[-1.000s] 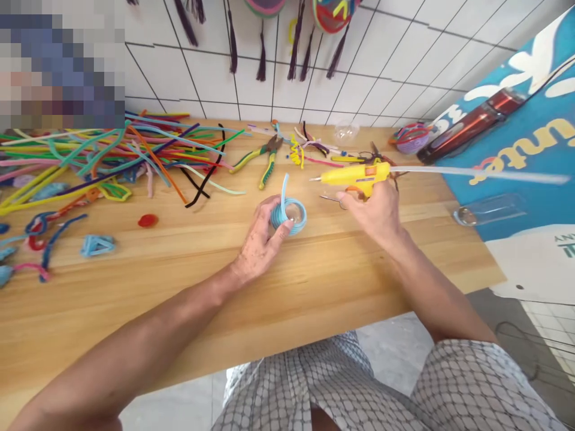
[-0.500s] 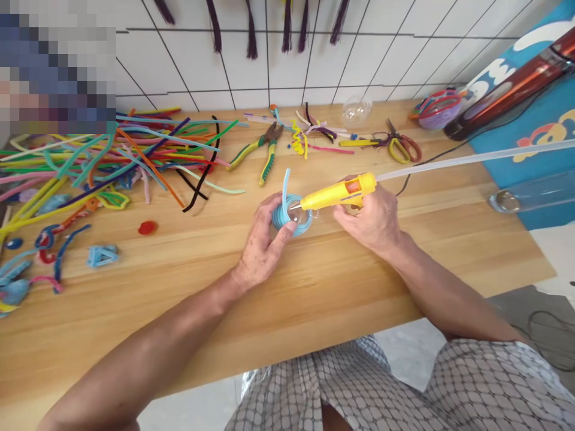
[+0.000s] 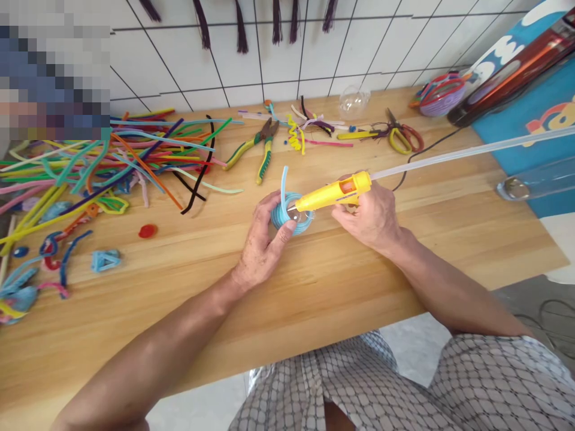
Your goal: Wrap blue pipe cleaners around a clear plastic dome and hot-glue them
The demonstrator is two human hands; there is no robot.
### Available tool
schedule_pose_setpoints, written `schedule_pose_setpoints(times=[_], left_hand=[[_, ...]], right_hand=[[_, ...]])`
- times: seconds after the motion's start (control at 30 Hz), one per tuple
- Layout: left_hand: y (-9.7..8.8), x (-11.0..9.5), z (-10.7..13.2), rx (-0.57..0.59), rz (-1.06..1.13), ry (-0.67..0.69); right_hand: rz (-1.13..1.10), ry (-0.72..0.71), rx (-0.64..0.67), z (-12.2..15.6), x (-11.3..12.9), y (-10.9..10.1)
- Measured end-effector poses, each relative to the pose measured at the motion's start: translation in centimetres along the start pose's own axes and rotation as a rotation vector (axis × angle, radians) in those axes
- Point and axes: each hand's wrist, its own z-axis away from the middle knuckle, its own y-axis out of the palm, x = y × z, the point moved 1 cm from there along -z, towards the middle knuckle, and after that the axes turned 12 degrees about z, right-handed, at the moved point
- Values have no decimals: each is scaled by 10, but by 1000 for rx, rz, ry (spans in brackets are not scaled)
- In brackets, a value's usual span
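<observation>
My left hand is closed around a clear ball wrapped in coils of light-blue pipe cleaner, held just above or on the table. One end of the pipe cleaner sticks up from the coil. My right hand grips a yellow hot glue gun with a long clear glue stick running out of its back. The gun's metal nozzle points left, at or close to the inner side of the coil; whether it touches cannot be told.
Many coloured pipe cleaners lie at the left. Pliers, scissors, a clear ball and a purple wrapped bowl shape stand along the back. A red disc and a light-blue folded piece lie left of my hand.
The view has shifted slightly. Both hands, the coiled ball and the glue gun keep nearly the same places relative to each other.
</observation>
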Motion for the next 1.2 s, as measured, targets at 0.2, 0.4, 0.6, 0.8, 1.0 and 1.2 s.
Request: schedule_pose_setpoints(times=[0.2, 0.4, 0.6, 0.8, 1.0, 1.2], left_hand=[[0, -1, 0, 1, 7, 0], [-1, -3, 0, 8, 6, -5], [-1, -2, 0, 7, 23, -10], [-1, -1, 0, 6, 40, 6], [0, 0, 1, 6, 47, 0], [-1, 0, 0, 11, 38, -5]], right_hand=[[-8, 11, 15, 1, -3, 1], [-4, 23, 40, 0, -4, 1], [32, 17, 15, 1, -4, 2], [87, 13, 16, 2, -2, 3], [116, -2, 12, 2, -3, 3], [108, 1, 47, 3, -4, 4]])
